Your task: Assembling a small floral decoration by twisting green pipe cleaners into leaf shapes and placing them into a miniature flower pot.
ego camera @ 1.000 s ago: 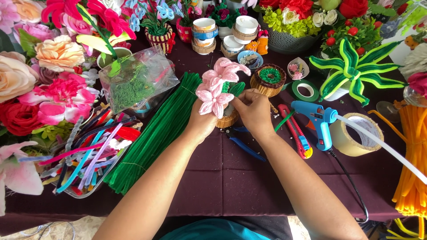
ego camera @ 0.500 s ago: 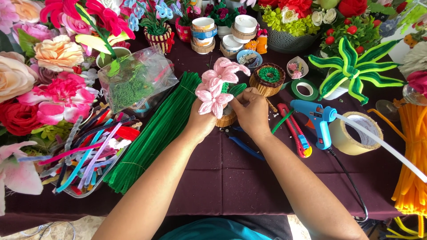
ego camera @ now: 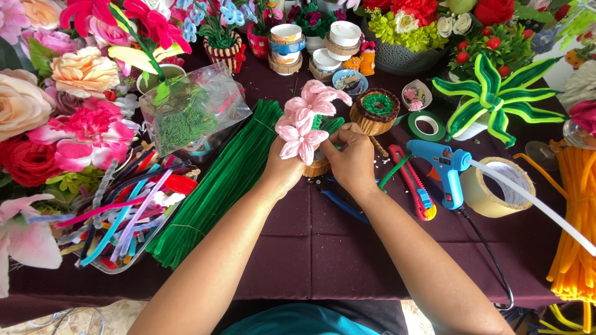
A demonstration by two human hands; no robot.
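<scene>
Head view: your left hand (ego camera: 282, 170) and right hand (ego camera: 354, 158) both clasp the pink pipe-cleaner flowers (ego camera: 307, 121), just right of the green pipe-cleaner bundle (ego camera: 217, 186), left of the blue glue gun (ego camera: 444, 167).

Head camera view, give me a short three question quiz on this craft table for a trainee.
1. True or false: both hands hold the pink pipe-cleaner flower cluster.
2. Which lies nearest the right hand? A: blue hot glue gun; B: bundle of green pipe cleaners; C: roll of tan packing tape.
3. Fill in: the orange pipe cleaners lie at the table's ___ edge.

Key: 1 true. 2 A. 3 right. The left hand keeps its grip low on the cluster.
</scene>
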